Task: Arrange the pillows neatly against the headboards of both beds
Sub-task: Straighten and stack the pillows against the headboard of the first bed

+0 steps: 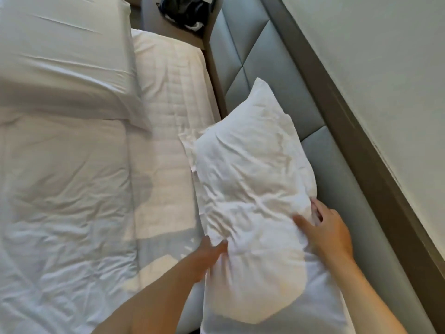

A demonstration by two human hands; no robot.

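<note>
White, crumpled cotton fills the grip of both hands. The right hand (331, 233) sits on the pillow's headboard side, thumb spread across the top face and fingers curled into the fabric at the edge, holding the pillow (252, 189). The left hand (208, 255) presses in from the opposite side, its thumb dug into the cover and its fingers hidden beneath, so it too is closed on the pillow.

The pillow lies lengthwise along the grey padded headboard (269, 75), its long edge touching or nearly touching the panels, its far corner pointing up against them. It appears to rest on a second, smoother white pillow (322, 297) that shows below it near the bottom of the view.

By my judgement the task is partly done: this pillow is at the headboard but not yet neat. Its cover is heavily wrinkled, a loose flap sticks out on the mattress side, and it sits slightly askew. Squaring and smoothing it remains.

Beyond it, the quilted mattress (168, 104) is bare beside the folded-back duvet (65, 165). A dark bag (185, 13) sits on the surface past the headboard's end. No second bed is clearly in view, so its state cannot be told.
</note>
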